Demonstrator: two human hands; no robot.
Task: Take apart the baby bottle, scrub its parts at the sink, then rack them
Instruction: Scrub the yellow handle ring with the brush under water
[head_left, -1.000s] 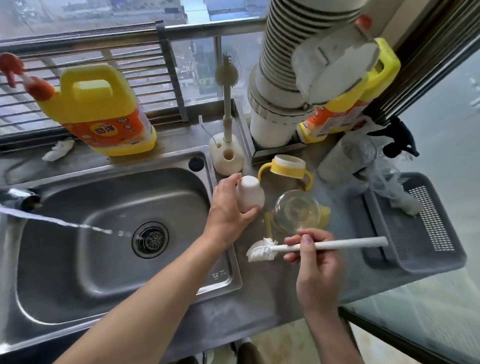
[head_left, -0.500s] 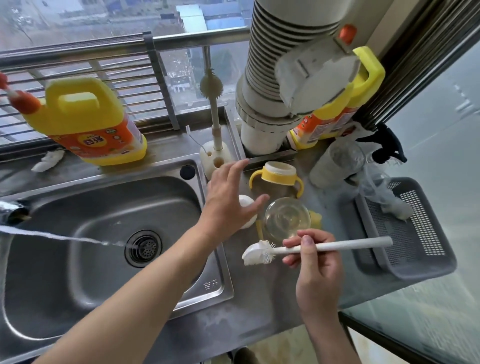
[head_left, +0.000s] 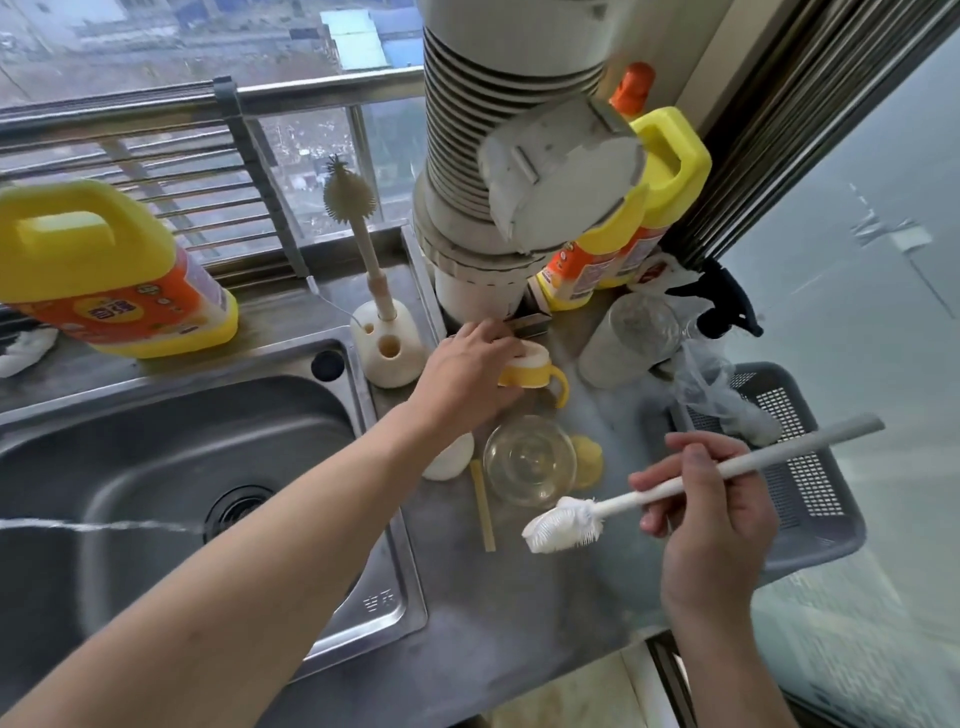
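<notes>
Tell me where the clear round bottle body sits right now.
Head view: the clear round bottle body sits on the steel counter right of the sink, between a white cap and a yellow part, just nearer than the yellow handled collar.

- The ring (head_left: 530, 375) is yellow with a cream top.
- The bottle (head_left: 530, 460) is clear.
- The cap (head_left: 449, 462) is white.
- The brush (head_left: 566, 522) is white all over.
- The straw (head_left: 482, 499) is pale yellow.
- The jug (head_left: 104, 270) is yellow with an orange label.
- The basket (head_left: 831, 540) is grey with a fine mesh pattern.
- The pipe (head_left: 467, 130) is white with dark rings.
- The sprayer (head_left: 727, 306) is black.
- The sink (head_left: 156, 426) is steel grey.
</notes>
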